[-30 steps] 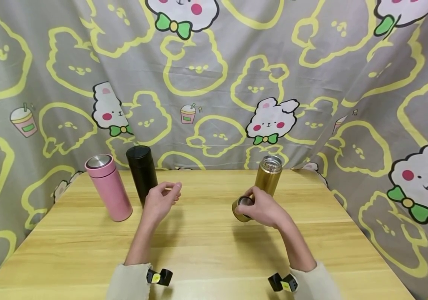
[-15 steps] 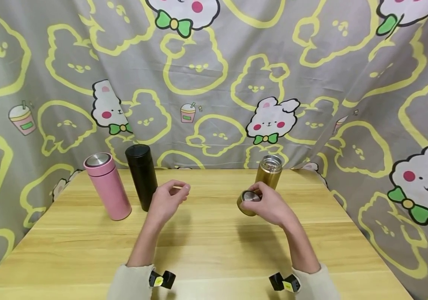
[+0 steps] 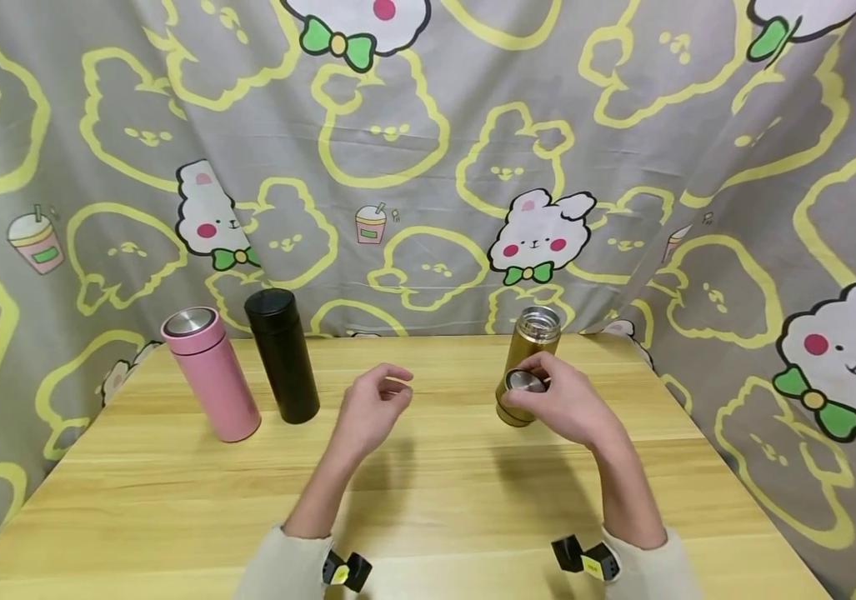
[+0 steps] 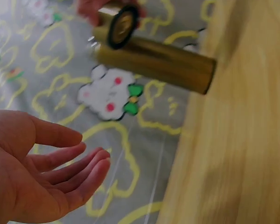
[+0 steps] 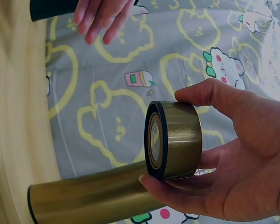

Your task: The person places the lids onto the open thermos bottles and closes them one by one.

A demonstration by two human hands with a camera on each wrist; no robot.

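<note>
My right hand (image 3: 573, 402) pinches a gold bottle lid (image 5: 182, 140) by its sides, its steel top facing up in the head view. Right behind the lid stands the gold thermos (image 3: 521, 354), upright, its threaded steel mouth uncovered. In the left wrist view the lid (image 4: 122, 27) overlaps the thermos (image 4: 154, 63) near its mouth. My left hand (image 3: 375, 408) hovers over the middle of the table, fingers loosely bent and holding nothing. Left of it stand a black thermos (image 3: 285, 358) and a pink thermos (image 3: 213, 375), both with their lids on.
The light wooden table (image 3: 428, 517) ends at the back against a grey curtain (image 3: 397, 275) with yellow bear outlines and white rabbits. Small black cameras (image 3: 345, 571) sit at both sleeves.
My right hand has turned the lid from its hollow side up to its steel top up, and moved it right, toward the gold thermos. My left hand has moved right, away from the black thermos.
</note>
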